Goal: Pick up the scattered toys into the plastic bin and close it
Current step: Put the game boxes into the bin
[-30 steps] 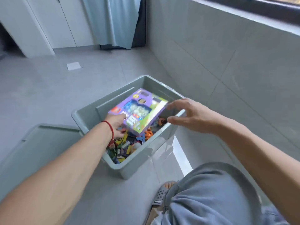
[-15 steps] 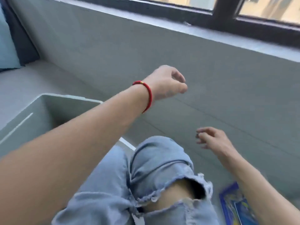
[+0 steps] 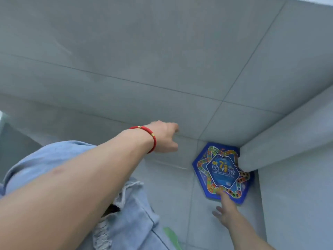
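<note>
A blue hexagonal game board point(image 3: 223, 173) with a colourful star-shaped track and a yellow "7" lies flat in the tiled floor corner, the right hand's point(image 3: 225, 212) extended fingertip touching its near edge, while the left hand point(image 3: 164, 137) hovers empty, loosely curled.

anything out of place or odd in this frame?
Yes: a blue hexagonal game board lies flat on the floor, wedged into the corner under a wall ledge, outside the bin. The right hand reaches it with a finger touching its near edge; the left hand hangs free.
</note>
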The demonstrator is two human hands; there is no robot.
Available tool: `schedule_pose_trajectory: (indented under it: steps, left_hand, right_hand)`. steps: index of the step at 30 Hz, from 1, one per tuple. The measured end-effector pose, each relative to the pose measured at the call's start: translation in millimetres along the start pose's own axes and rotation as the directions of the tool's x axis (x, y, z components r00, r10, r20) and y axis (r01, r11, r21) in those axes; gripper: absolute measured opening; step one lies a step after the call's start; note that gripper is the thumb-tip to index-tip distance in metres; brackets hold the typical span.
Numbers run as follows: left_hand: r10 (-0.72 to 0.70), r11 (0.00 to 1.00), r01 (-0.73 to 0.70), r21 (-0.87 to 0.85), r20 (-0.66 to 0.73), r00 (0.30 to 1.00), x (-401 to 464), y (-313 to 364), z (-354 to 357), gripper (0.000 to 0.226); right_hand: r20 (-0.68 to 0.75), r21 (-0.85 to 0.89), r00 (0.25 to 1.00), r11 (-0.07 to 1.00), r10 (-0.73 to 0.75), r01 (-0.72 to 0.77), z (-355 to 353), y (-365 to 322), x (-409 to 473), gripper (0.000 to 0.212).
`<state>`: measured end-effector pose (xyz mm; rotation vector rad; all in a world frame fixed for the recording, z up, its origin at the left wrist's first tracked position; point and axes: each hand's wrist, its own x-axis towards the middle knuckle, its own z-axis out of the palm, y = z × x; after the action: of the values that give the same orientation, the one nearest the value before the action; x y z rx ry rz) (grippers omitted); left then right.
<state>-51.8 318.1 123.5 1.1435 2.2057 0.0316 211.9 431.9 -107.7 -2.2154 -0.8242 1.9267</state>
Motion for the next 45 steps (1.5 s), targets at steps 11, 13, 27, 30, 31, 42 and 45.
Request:
schedule_pose_trajectory:
  steps: [11, 13, 27, 30, 31, 42, 45]
  left_hand:
    - [-0.011, 0.999, 0.009, -0.041, -0.046, 0.999, 23, 4, 2, 0.056]
    - [-0.009, 0.999, 0.007, -0.04, -0.051, 0.999, 26, 7, 2, 0.055]
    - [-0.262, 0.93, 0.106, -0.351, -0.435, 0.862, -48, -53, -82, 0.027]
    - [-0.509, 0.818, 0.224, -0.529, -0.486, 0.71, -97, -127, -92, 0.025]
    - [-0.585, 0.764, 0.251, -0.595, -0.473, 0.659, -113, -152, -87, 0.026]
    - [-0.841, -0.389, -0.549, -0.74, 0.042, 0.54, -281, -318, 0, 0.02]
    - [-0.899, -0.387, -0.65, -0.655, 0.112, 0.423, -325, -353, 42, 0.018]
  right_hand:
    - [0.028, 0.587, 0.994, 0.803, 0.11, -0.106, 25, -41, 8, 0.024]
    - [0.011, 0.604, 0.998, 0.795, 0.07, -0.062, 24, -32, 13, 0.033]
    - [0.507, 0.189, 0.856, 0.982, -0.098, 0.0, 82, -68, -138, 0.024]
    - [0.639, 0.046, 0.753, 0.985, -0.158, 0.168, 137, -97, -194, 0.02]
    - [0.682, 0.009, 0.712, 0.976, -0.166, 0.218, 158, -104, -214, 0.018]
    - [0.931, -0.363, 0.321, 0.483, 0.171, 0.797, 373, -25, -421, 0.025]
    - [0.961, -0.235, 0.213, 0.117, 0.174, 0.965, 411, 19, -449, 0.029]
